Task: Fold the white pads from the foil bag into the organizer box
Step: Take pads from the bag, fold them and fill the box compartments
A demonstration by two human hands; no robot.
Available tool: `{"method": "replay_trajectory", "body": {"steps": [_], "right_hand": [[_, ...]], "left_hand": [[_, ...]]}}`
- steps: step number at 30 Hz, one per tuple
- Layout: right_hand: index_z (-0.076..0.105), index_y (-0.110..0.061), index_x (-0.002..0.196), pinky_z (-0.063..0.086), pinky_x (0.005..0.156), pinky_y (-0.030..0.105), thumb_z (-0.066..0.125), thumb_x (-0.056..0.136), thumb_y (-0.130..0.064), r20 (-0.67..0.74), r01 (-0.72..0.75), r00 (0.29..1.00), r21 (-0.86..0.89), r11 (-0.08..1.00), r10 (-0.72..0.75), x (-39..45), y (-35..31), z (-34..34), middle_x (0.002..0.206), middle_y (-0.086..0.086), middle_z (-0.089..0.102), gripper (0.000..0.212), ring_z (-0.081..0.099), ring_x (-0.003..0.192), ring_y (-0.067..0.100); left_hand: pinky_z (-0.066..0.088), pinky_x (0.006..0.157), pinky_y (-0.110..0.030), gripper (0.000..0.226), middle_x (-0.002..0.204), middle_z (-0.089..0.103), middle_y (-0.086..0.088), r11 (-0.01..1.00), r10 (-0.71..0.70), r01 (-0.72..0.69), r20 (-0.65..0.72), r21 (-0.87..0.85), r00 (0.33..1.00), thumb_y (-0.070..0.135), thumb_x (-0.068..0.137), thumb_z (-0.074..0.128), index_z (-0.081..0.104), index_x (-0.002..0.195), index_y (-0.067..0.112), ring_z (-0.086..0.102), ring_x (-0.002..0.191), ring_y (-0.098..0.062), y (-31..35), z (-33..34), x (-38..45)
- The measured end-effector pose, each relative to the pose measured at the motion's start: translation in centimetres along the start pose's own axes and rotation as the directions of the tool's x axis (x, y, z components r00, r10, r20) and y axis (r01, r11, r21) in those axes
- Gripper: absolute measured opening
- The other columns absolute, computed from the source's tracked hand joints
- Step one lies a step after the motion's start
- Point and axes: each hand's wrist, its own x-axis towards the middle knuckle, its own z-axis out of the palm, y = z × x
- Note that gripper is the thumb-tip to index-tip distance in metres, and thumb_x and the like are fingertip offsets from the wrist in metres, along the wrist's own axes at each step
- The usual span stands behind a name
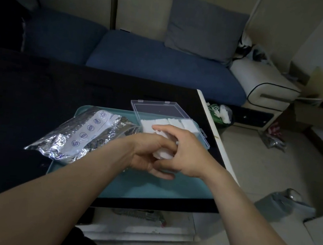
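A person's two hands met over a teal tray [168, 187] on a dark table [36, 94], working a white pad [162, 154] held between them. The left hand [147, 157] curled its fingers round the pad from below, thumb toward the viewer, while the right hand [183, 152] closed over it from above, its fingers bent onto the pad's top edge. Just beyond the hands, at the tray's far right corner, a clear plastic organizer box [198, 133] stood with its lid [158, 109] thrown back flat; folded white pads [168, 123] already lined its base in a row. To the left, a crumpled foil bag [79, 138] with a white printed label lay slanted across the tray's left edge, its mouth pointing toward the box and nearly touching it. Behind the table ran a blue sofa [154, 61] with a grey cushion [205, 26] propped against its pale back. A cardboard box [311, 110] sat on the floor at right.
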Motion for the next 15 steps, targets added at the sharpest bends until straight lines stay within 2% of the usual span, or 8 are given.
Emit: {"method": "replay_trajectory", "body": {"steps": [2,5,8,11,13,15], "right_hand": [[0.046,-0.035,0.146,0.05,0.104,0.039,0.088,0.067,-0.009,0.025,0.011,1.0,0.053,0.999,-0.012,-0.1,-0.1,0.3,0.136,-0.007,0.058,0.093,0.057,0.123,0.01],[0.029,-0.047,0.152,0.048,0.107,0.04,0.079,0.071,-0.001,0.059,0.039,0.997,0.032,0.999,-0.041,0.0,-0.1,0.4,0.143,-0.005,0.052,0.106,0.05,0.132,0.013],[0.017,-0.055,0.153,0.052,0.102,0.036,0.074,0.072,0.007,0.079,0.046,0.996,-0.007,0.999,-0.045,0.0,-0.3,0.3,0.149,-0.006,0.045,0.116,0.046,0.136,0.013],[0.012,-0.056,0.153,0.051,0.101,0.03,0.083,0.07,-0.002,0.124,0.029,0.992,-0.029,0.999,-0.025,-0.1,-0.4,0.6,0.149,-0.006,0.042,0.121,0.043,0.135,0.011],[0.023,-0.044,0.153,0.045,0.104,0.031,0.089,0.067,-0.017,0.108,0.024,0.994,-0.124,0.992,-0.01,-0.2,-0.6,0.6,0.144,-0.008,0.043,0.112,0.04,0.131,0.011],[0.049,-0.029,0.138,0.049,0.095,0.037,0.089,0.066,-0.024,0.038,0.023,0.999,-0.218,0.976,-0.015,0.0,-0.6,0.5,0.126,-0.005,0.053,0.082,0.05,0.117,0.017]], "left_hand": [[0.057,0.07,-0.039,0.012,0.086,0.067,-0.011,0.998,0.056,-0.056,-0.008,0.003,0.998,0.004,0.09,0.057,0.065,0.09,0.012,0.066,0.075,-0.022,0.1,-0.1,-0.1],[0.054,0.056,-0.027,0.02,0.076,0.066,-0.006,0.988,0.141,-0.145,-0.072,-0.049,0.987,-0.001,0.089,0.052,0.064,0.086,0.013,0.065,0.068,-0.017,0.2,0.0,0.1],[0.052,0.064,-0.03,0.024,0.078,0.065,-0.005,0.992,0.124,-0.126,-0.058,-0.02,0.991,0.001,0.089,0.047,0.065,0.089,0.018,0.063,0.072,-0.018,0.3,0.1,-0.2],[0.052,0.065,-0.034,0.019,0.081,0.065,-0.008,0.996,0.067,-0.065,-0.022,0.056,0.998,0.005,0.092,0.046,0.062,0.094,0.015,0.063,0.072,-0.021,0.0,-0.3,-0.7],[0.052,0.073,-0.038,0.017,0.09,0.067,-0.013,0.992,0.017,-0.02,0.033,0.122,0.999,0.009,0.093,0.048,0.061,0.104,0.01,0.066,0.082,-0.028,0.1,-0.5,-1.2],[0.05,0.086,-0.046,0.021,0.104,0.068,-0.021,0.98,-0.041,0.023,0.086,0.196,0.995,0.013,0.094,0.05,0.062,0.11,0.008,0.066,0.1,-0.038,0.1,-0.6,-1.8]]}}
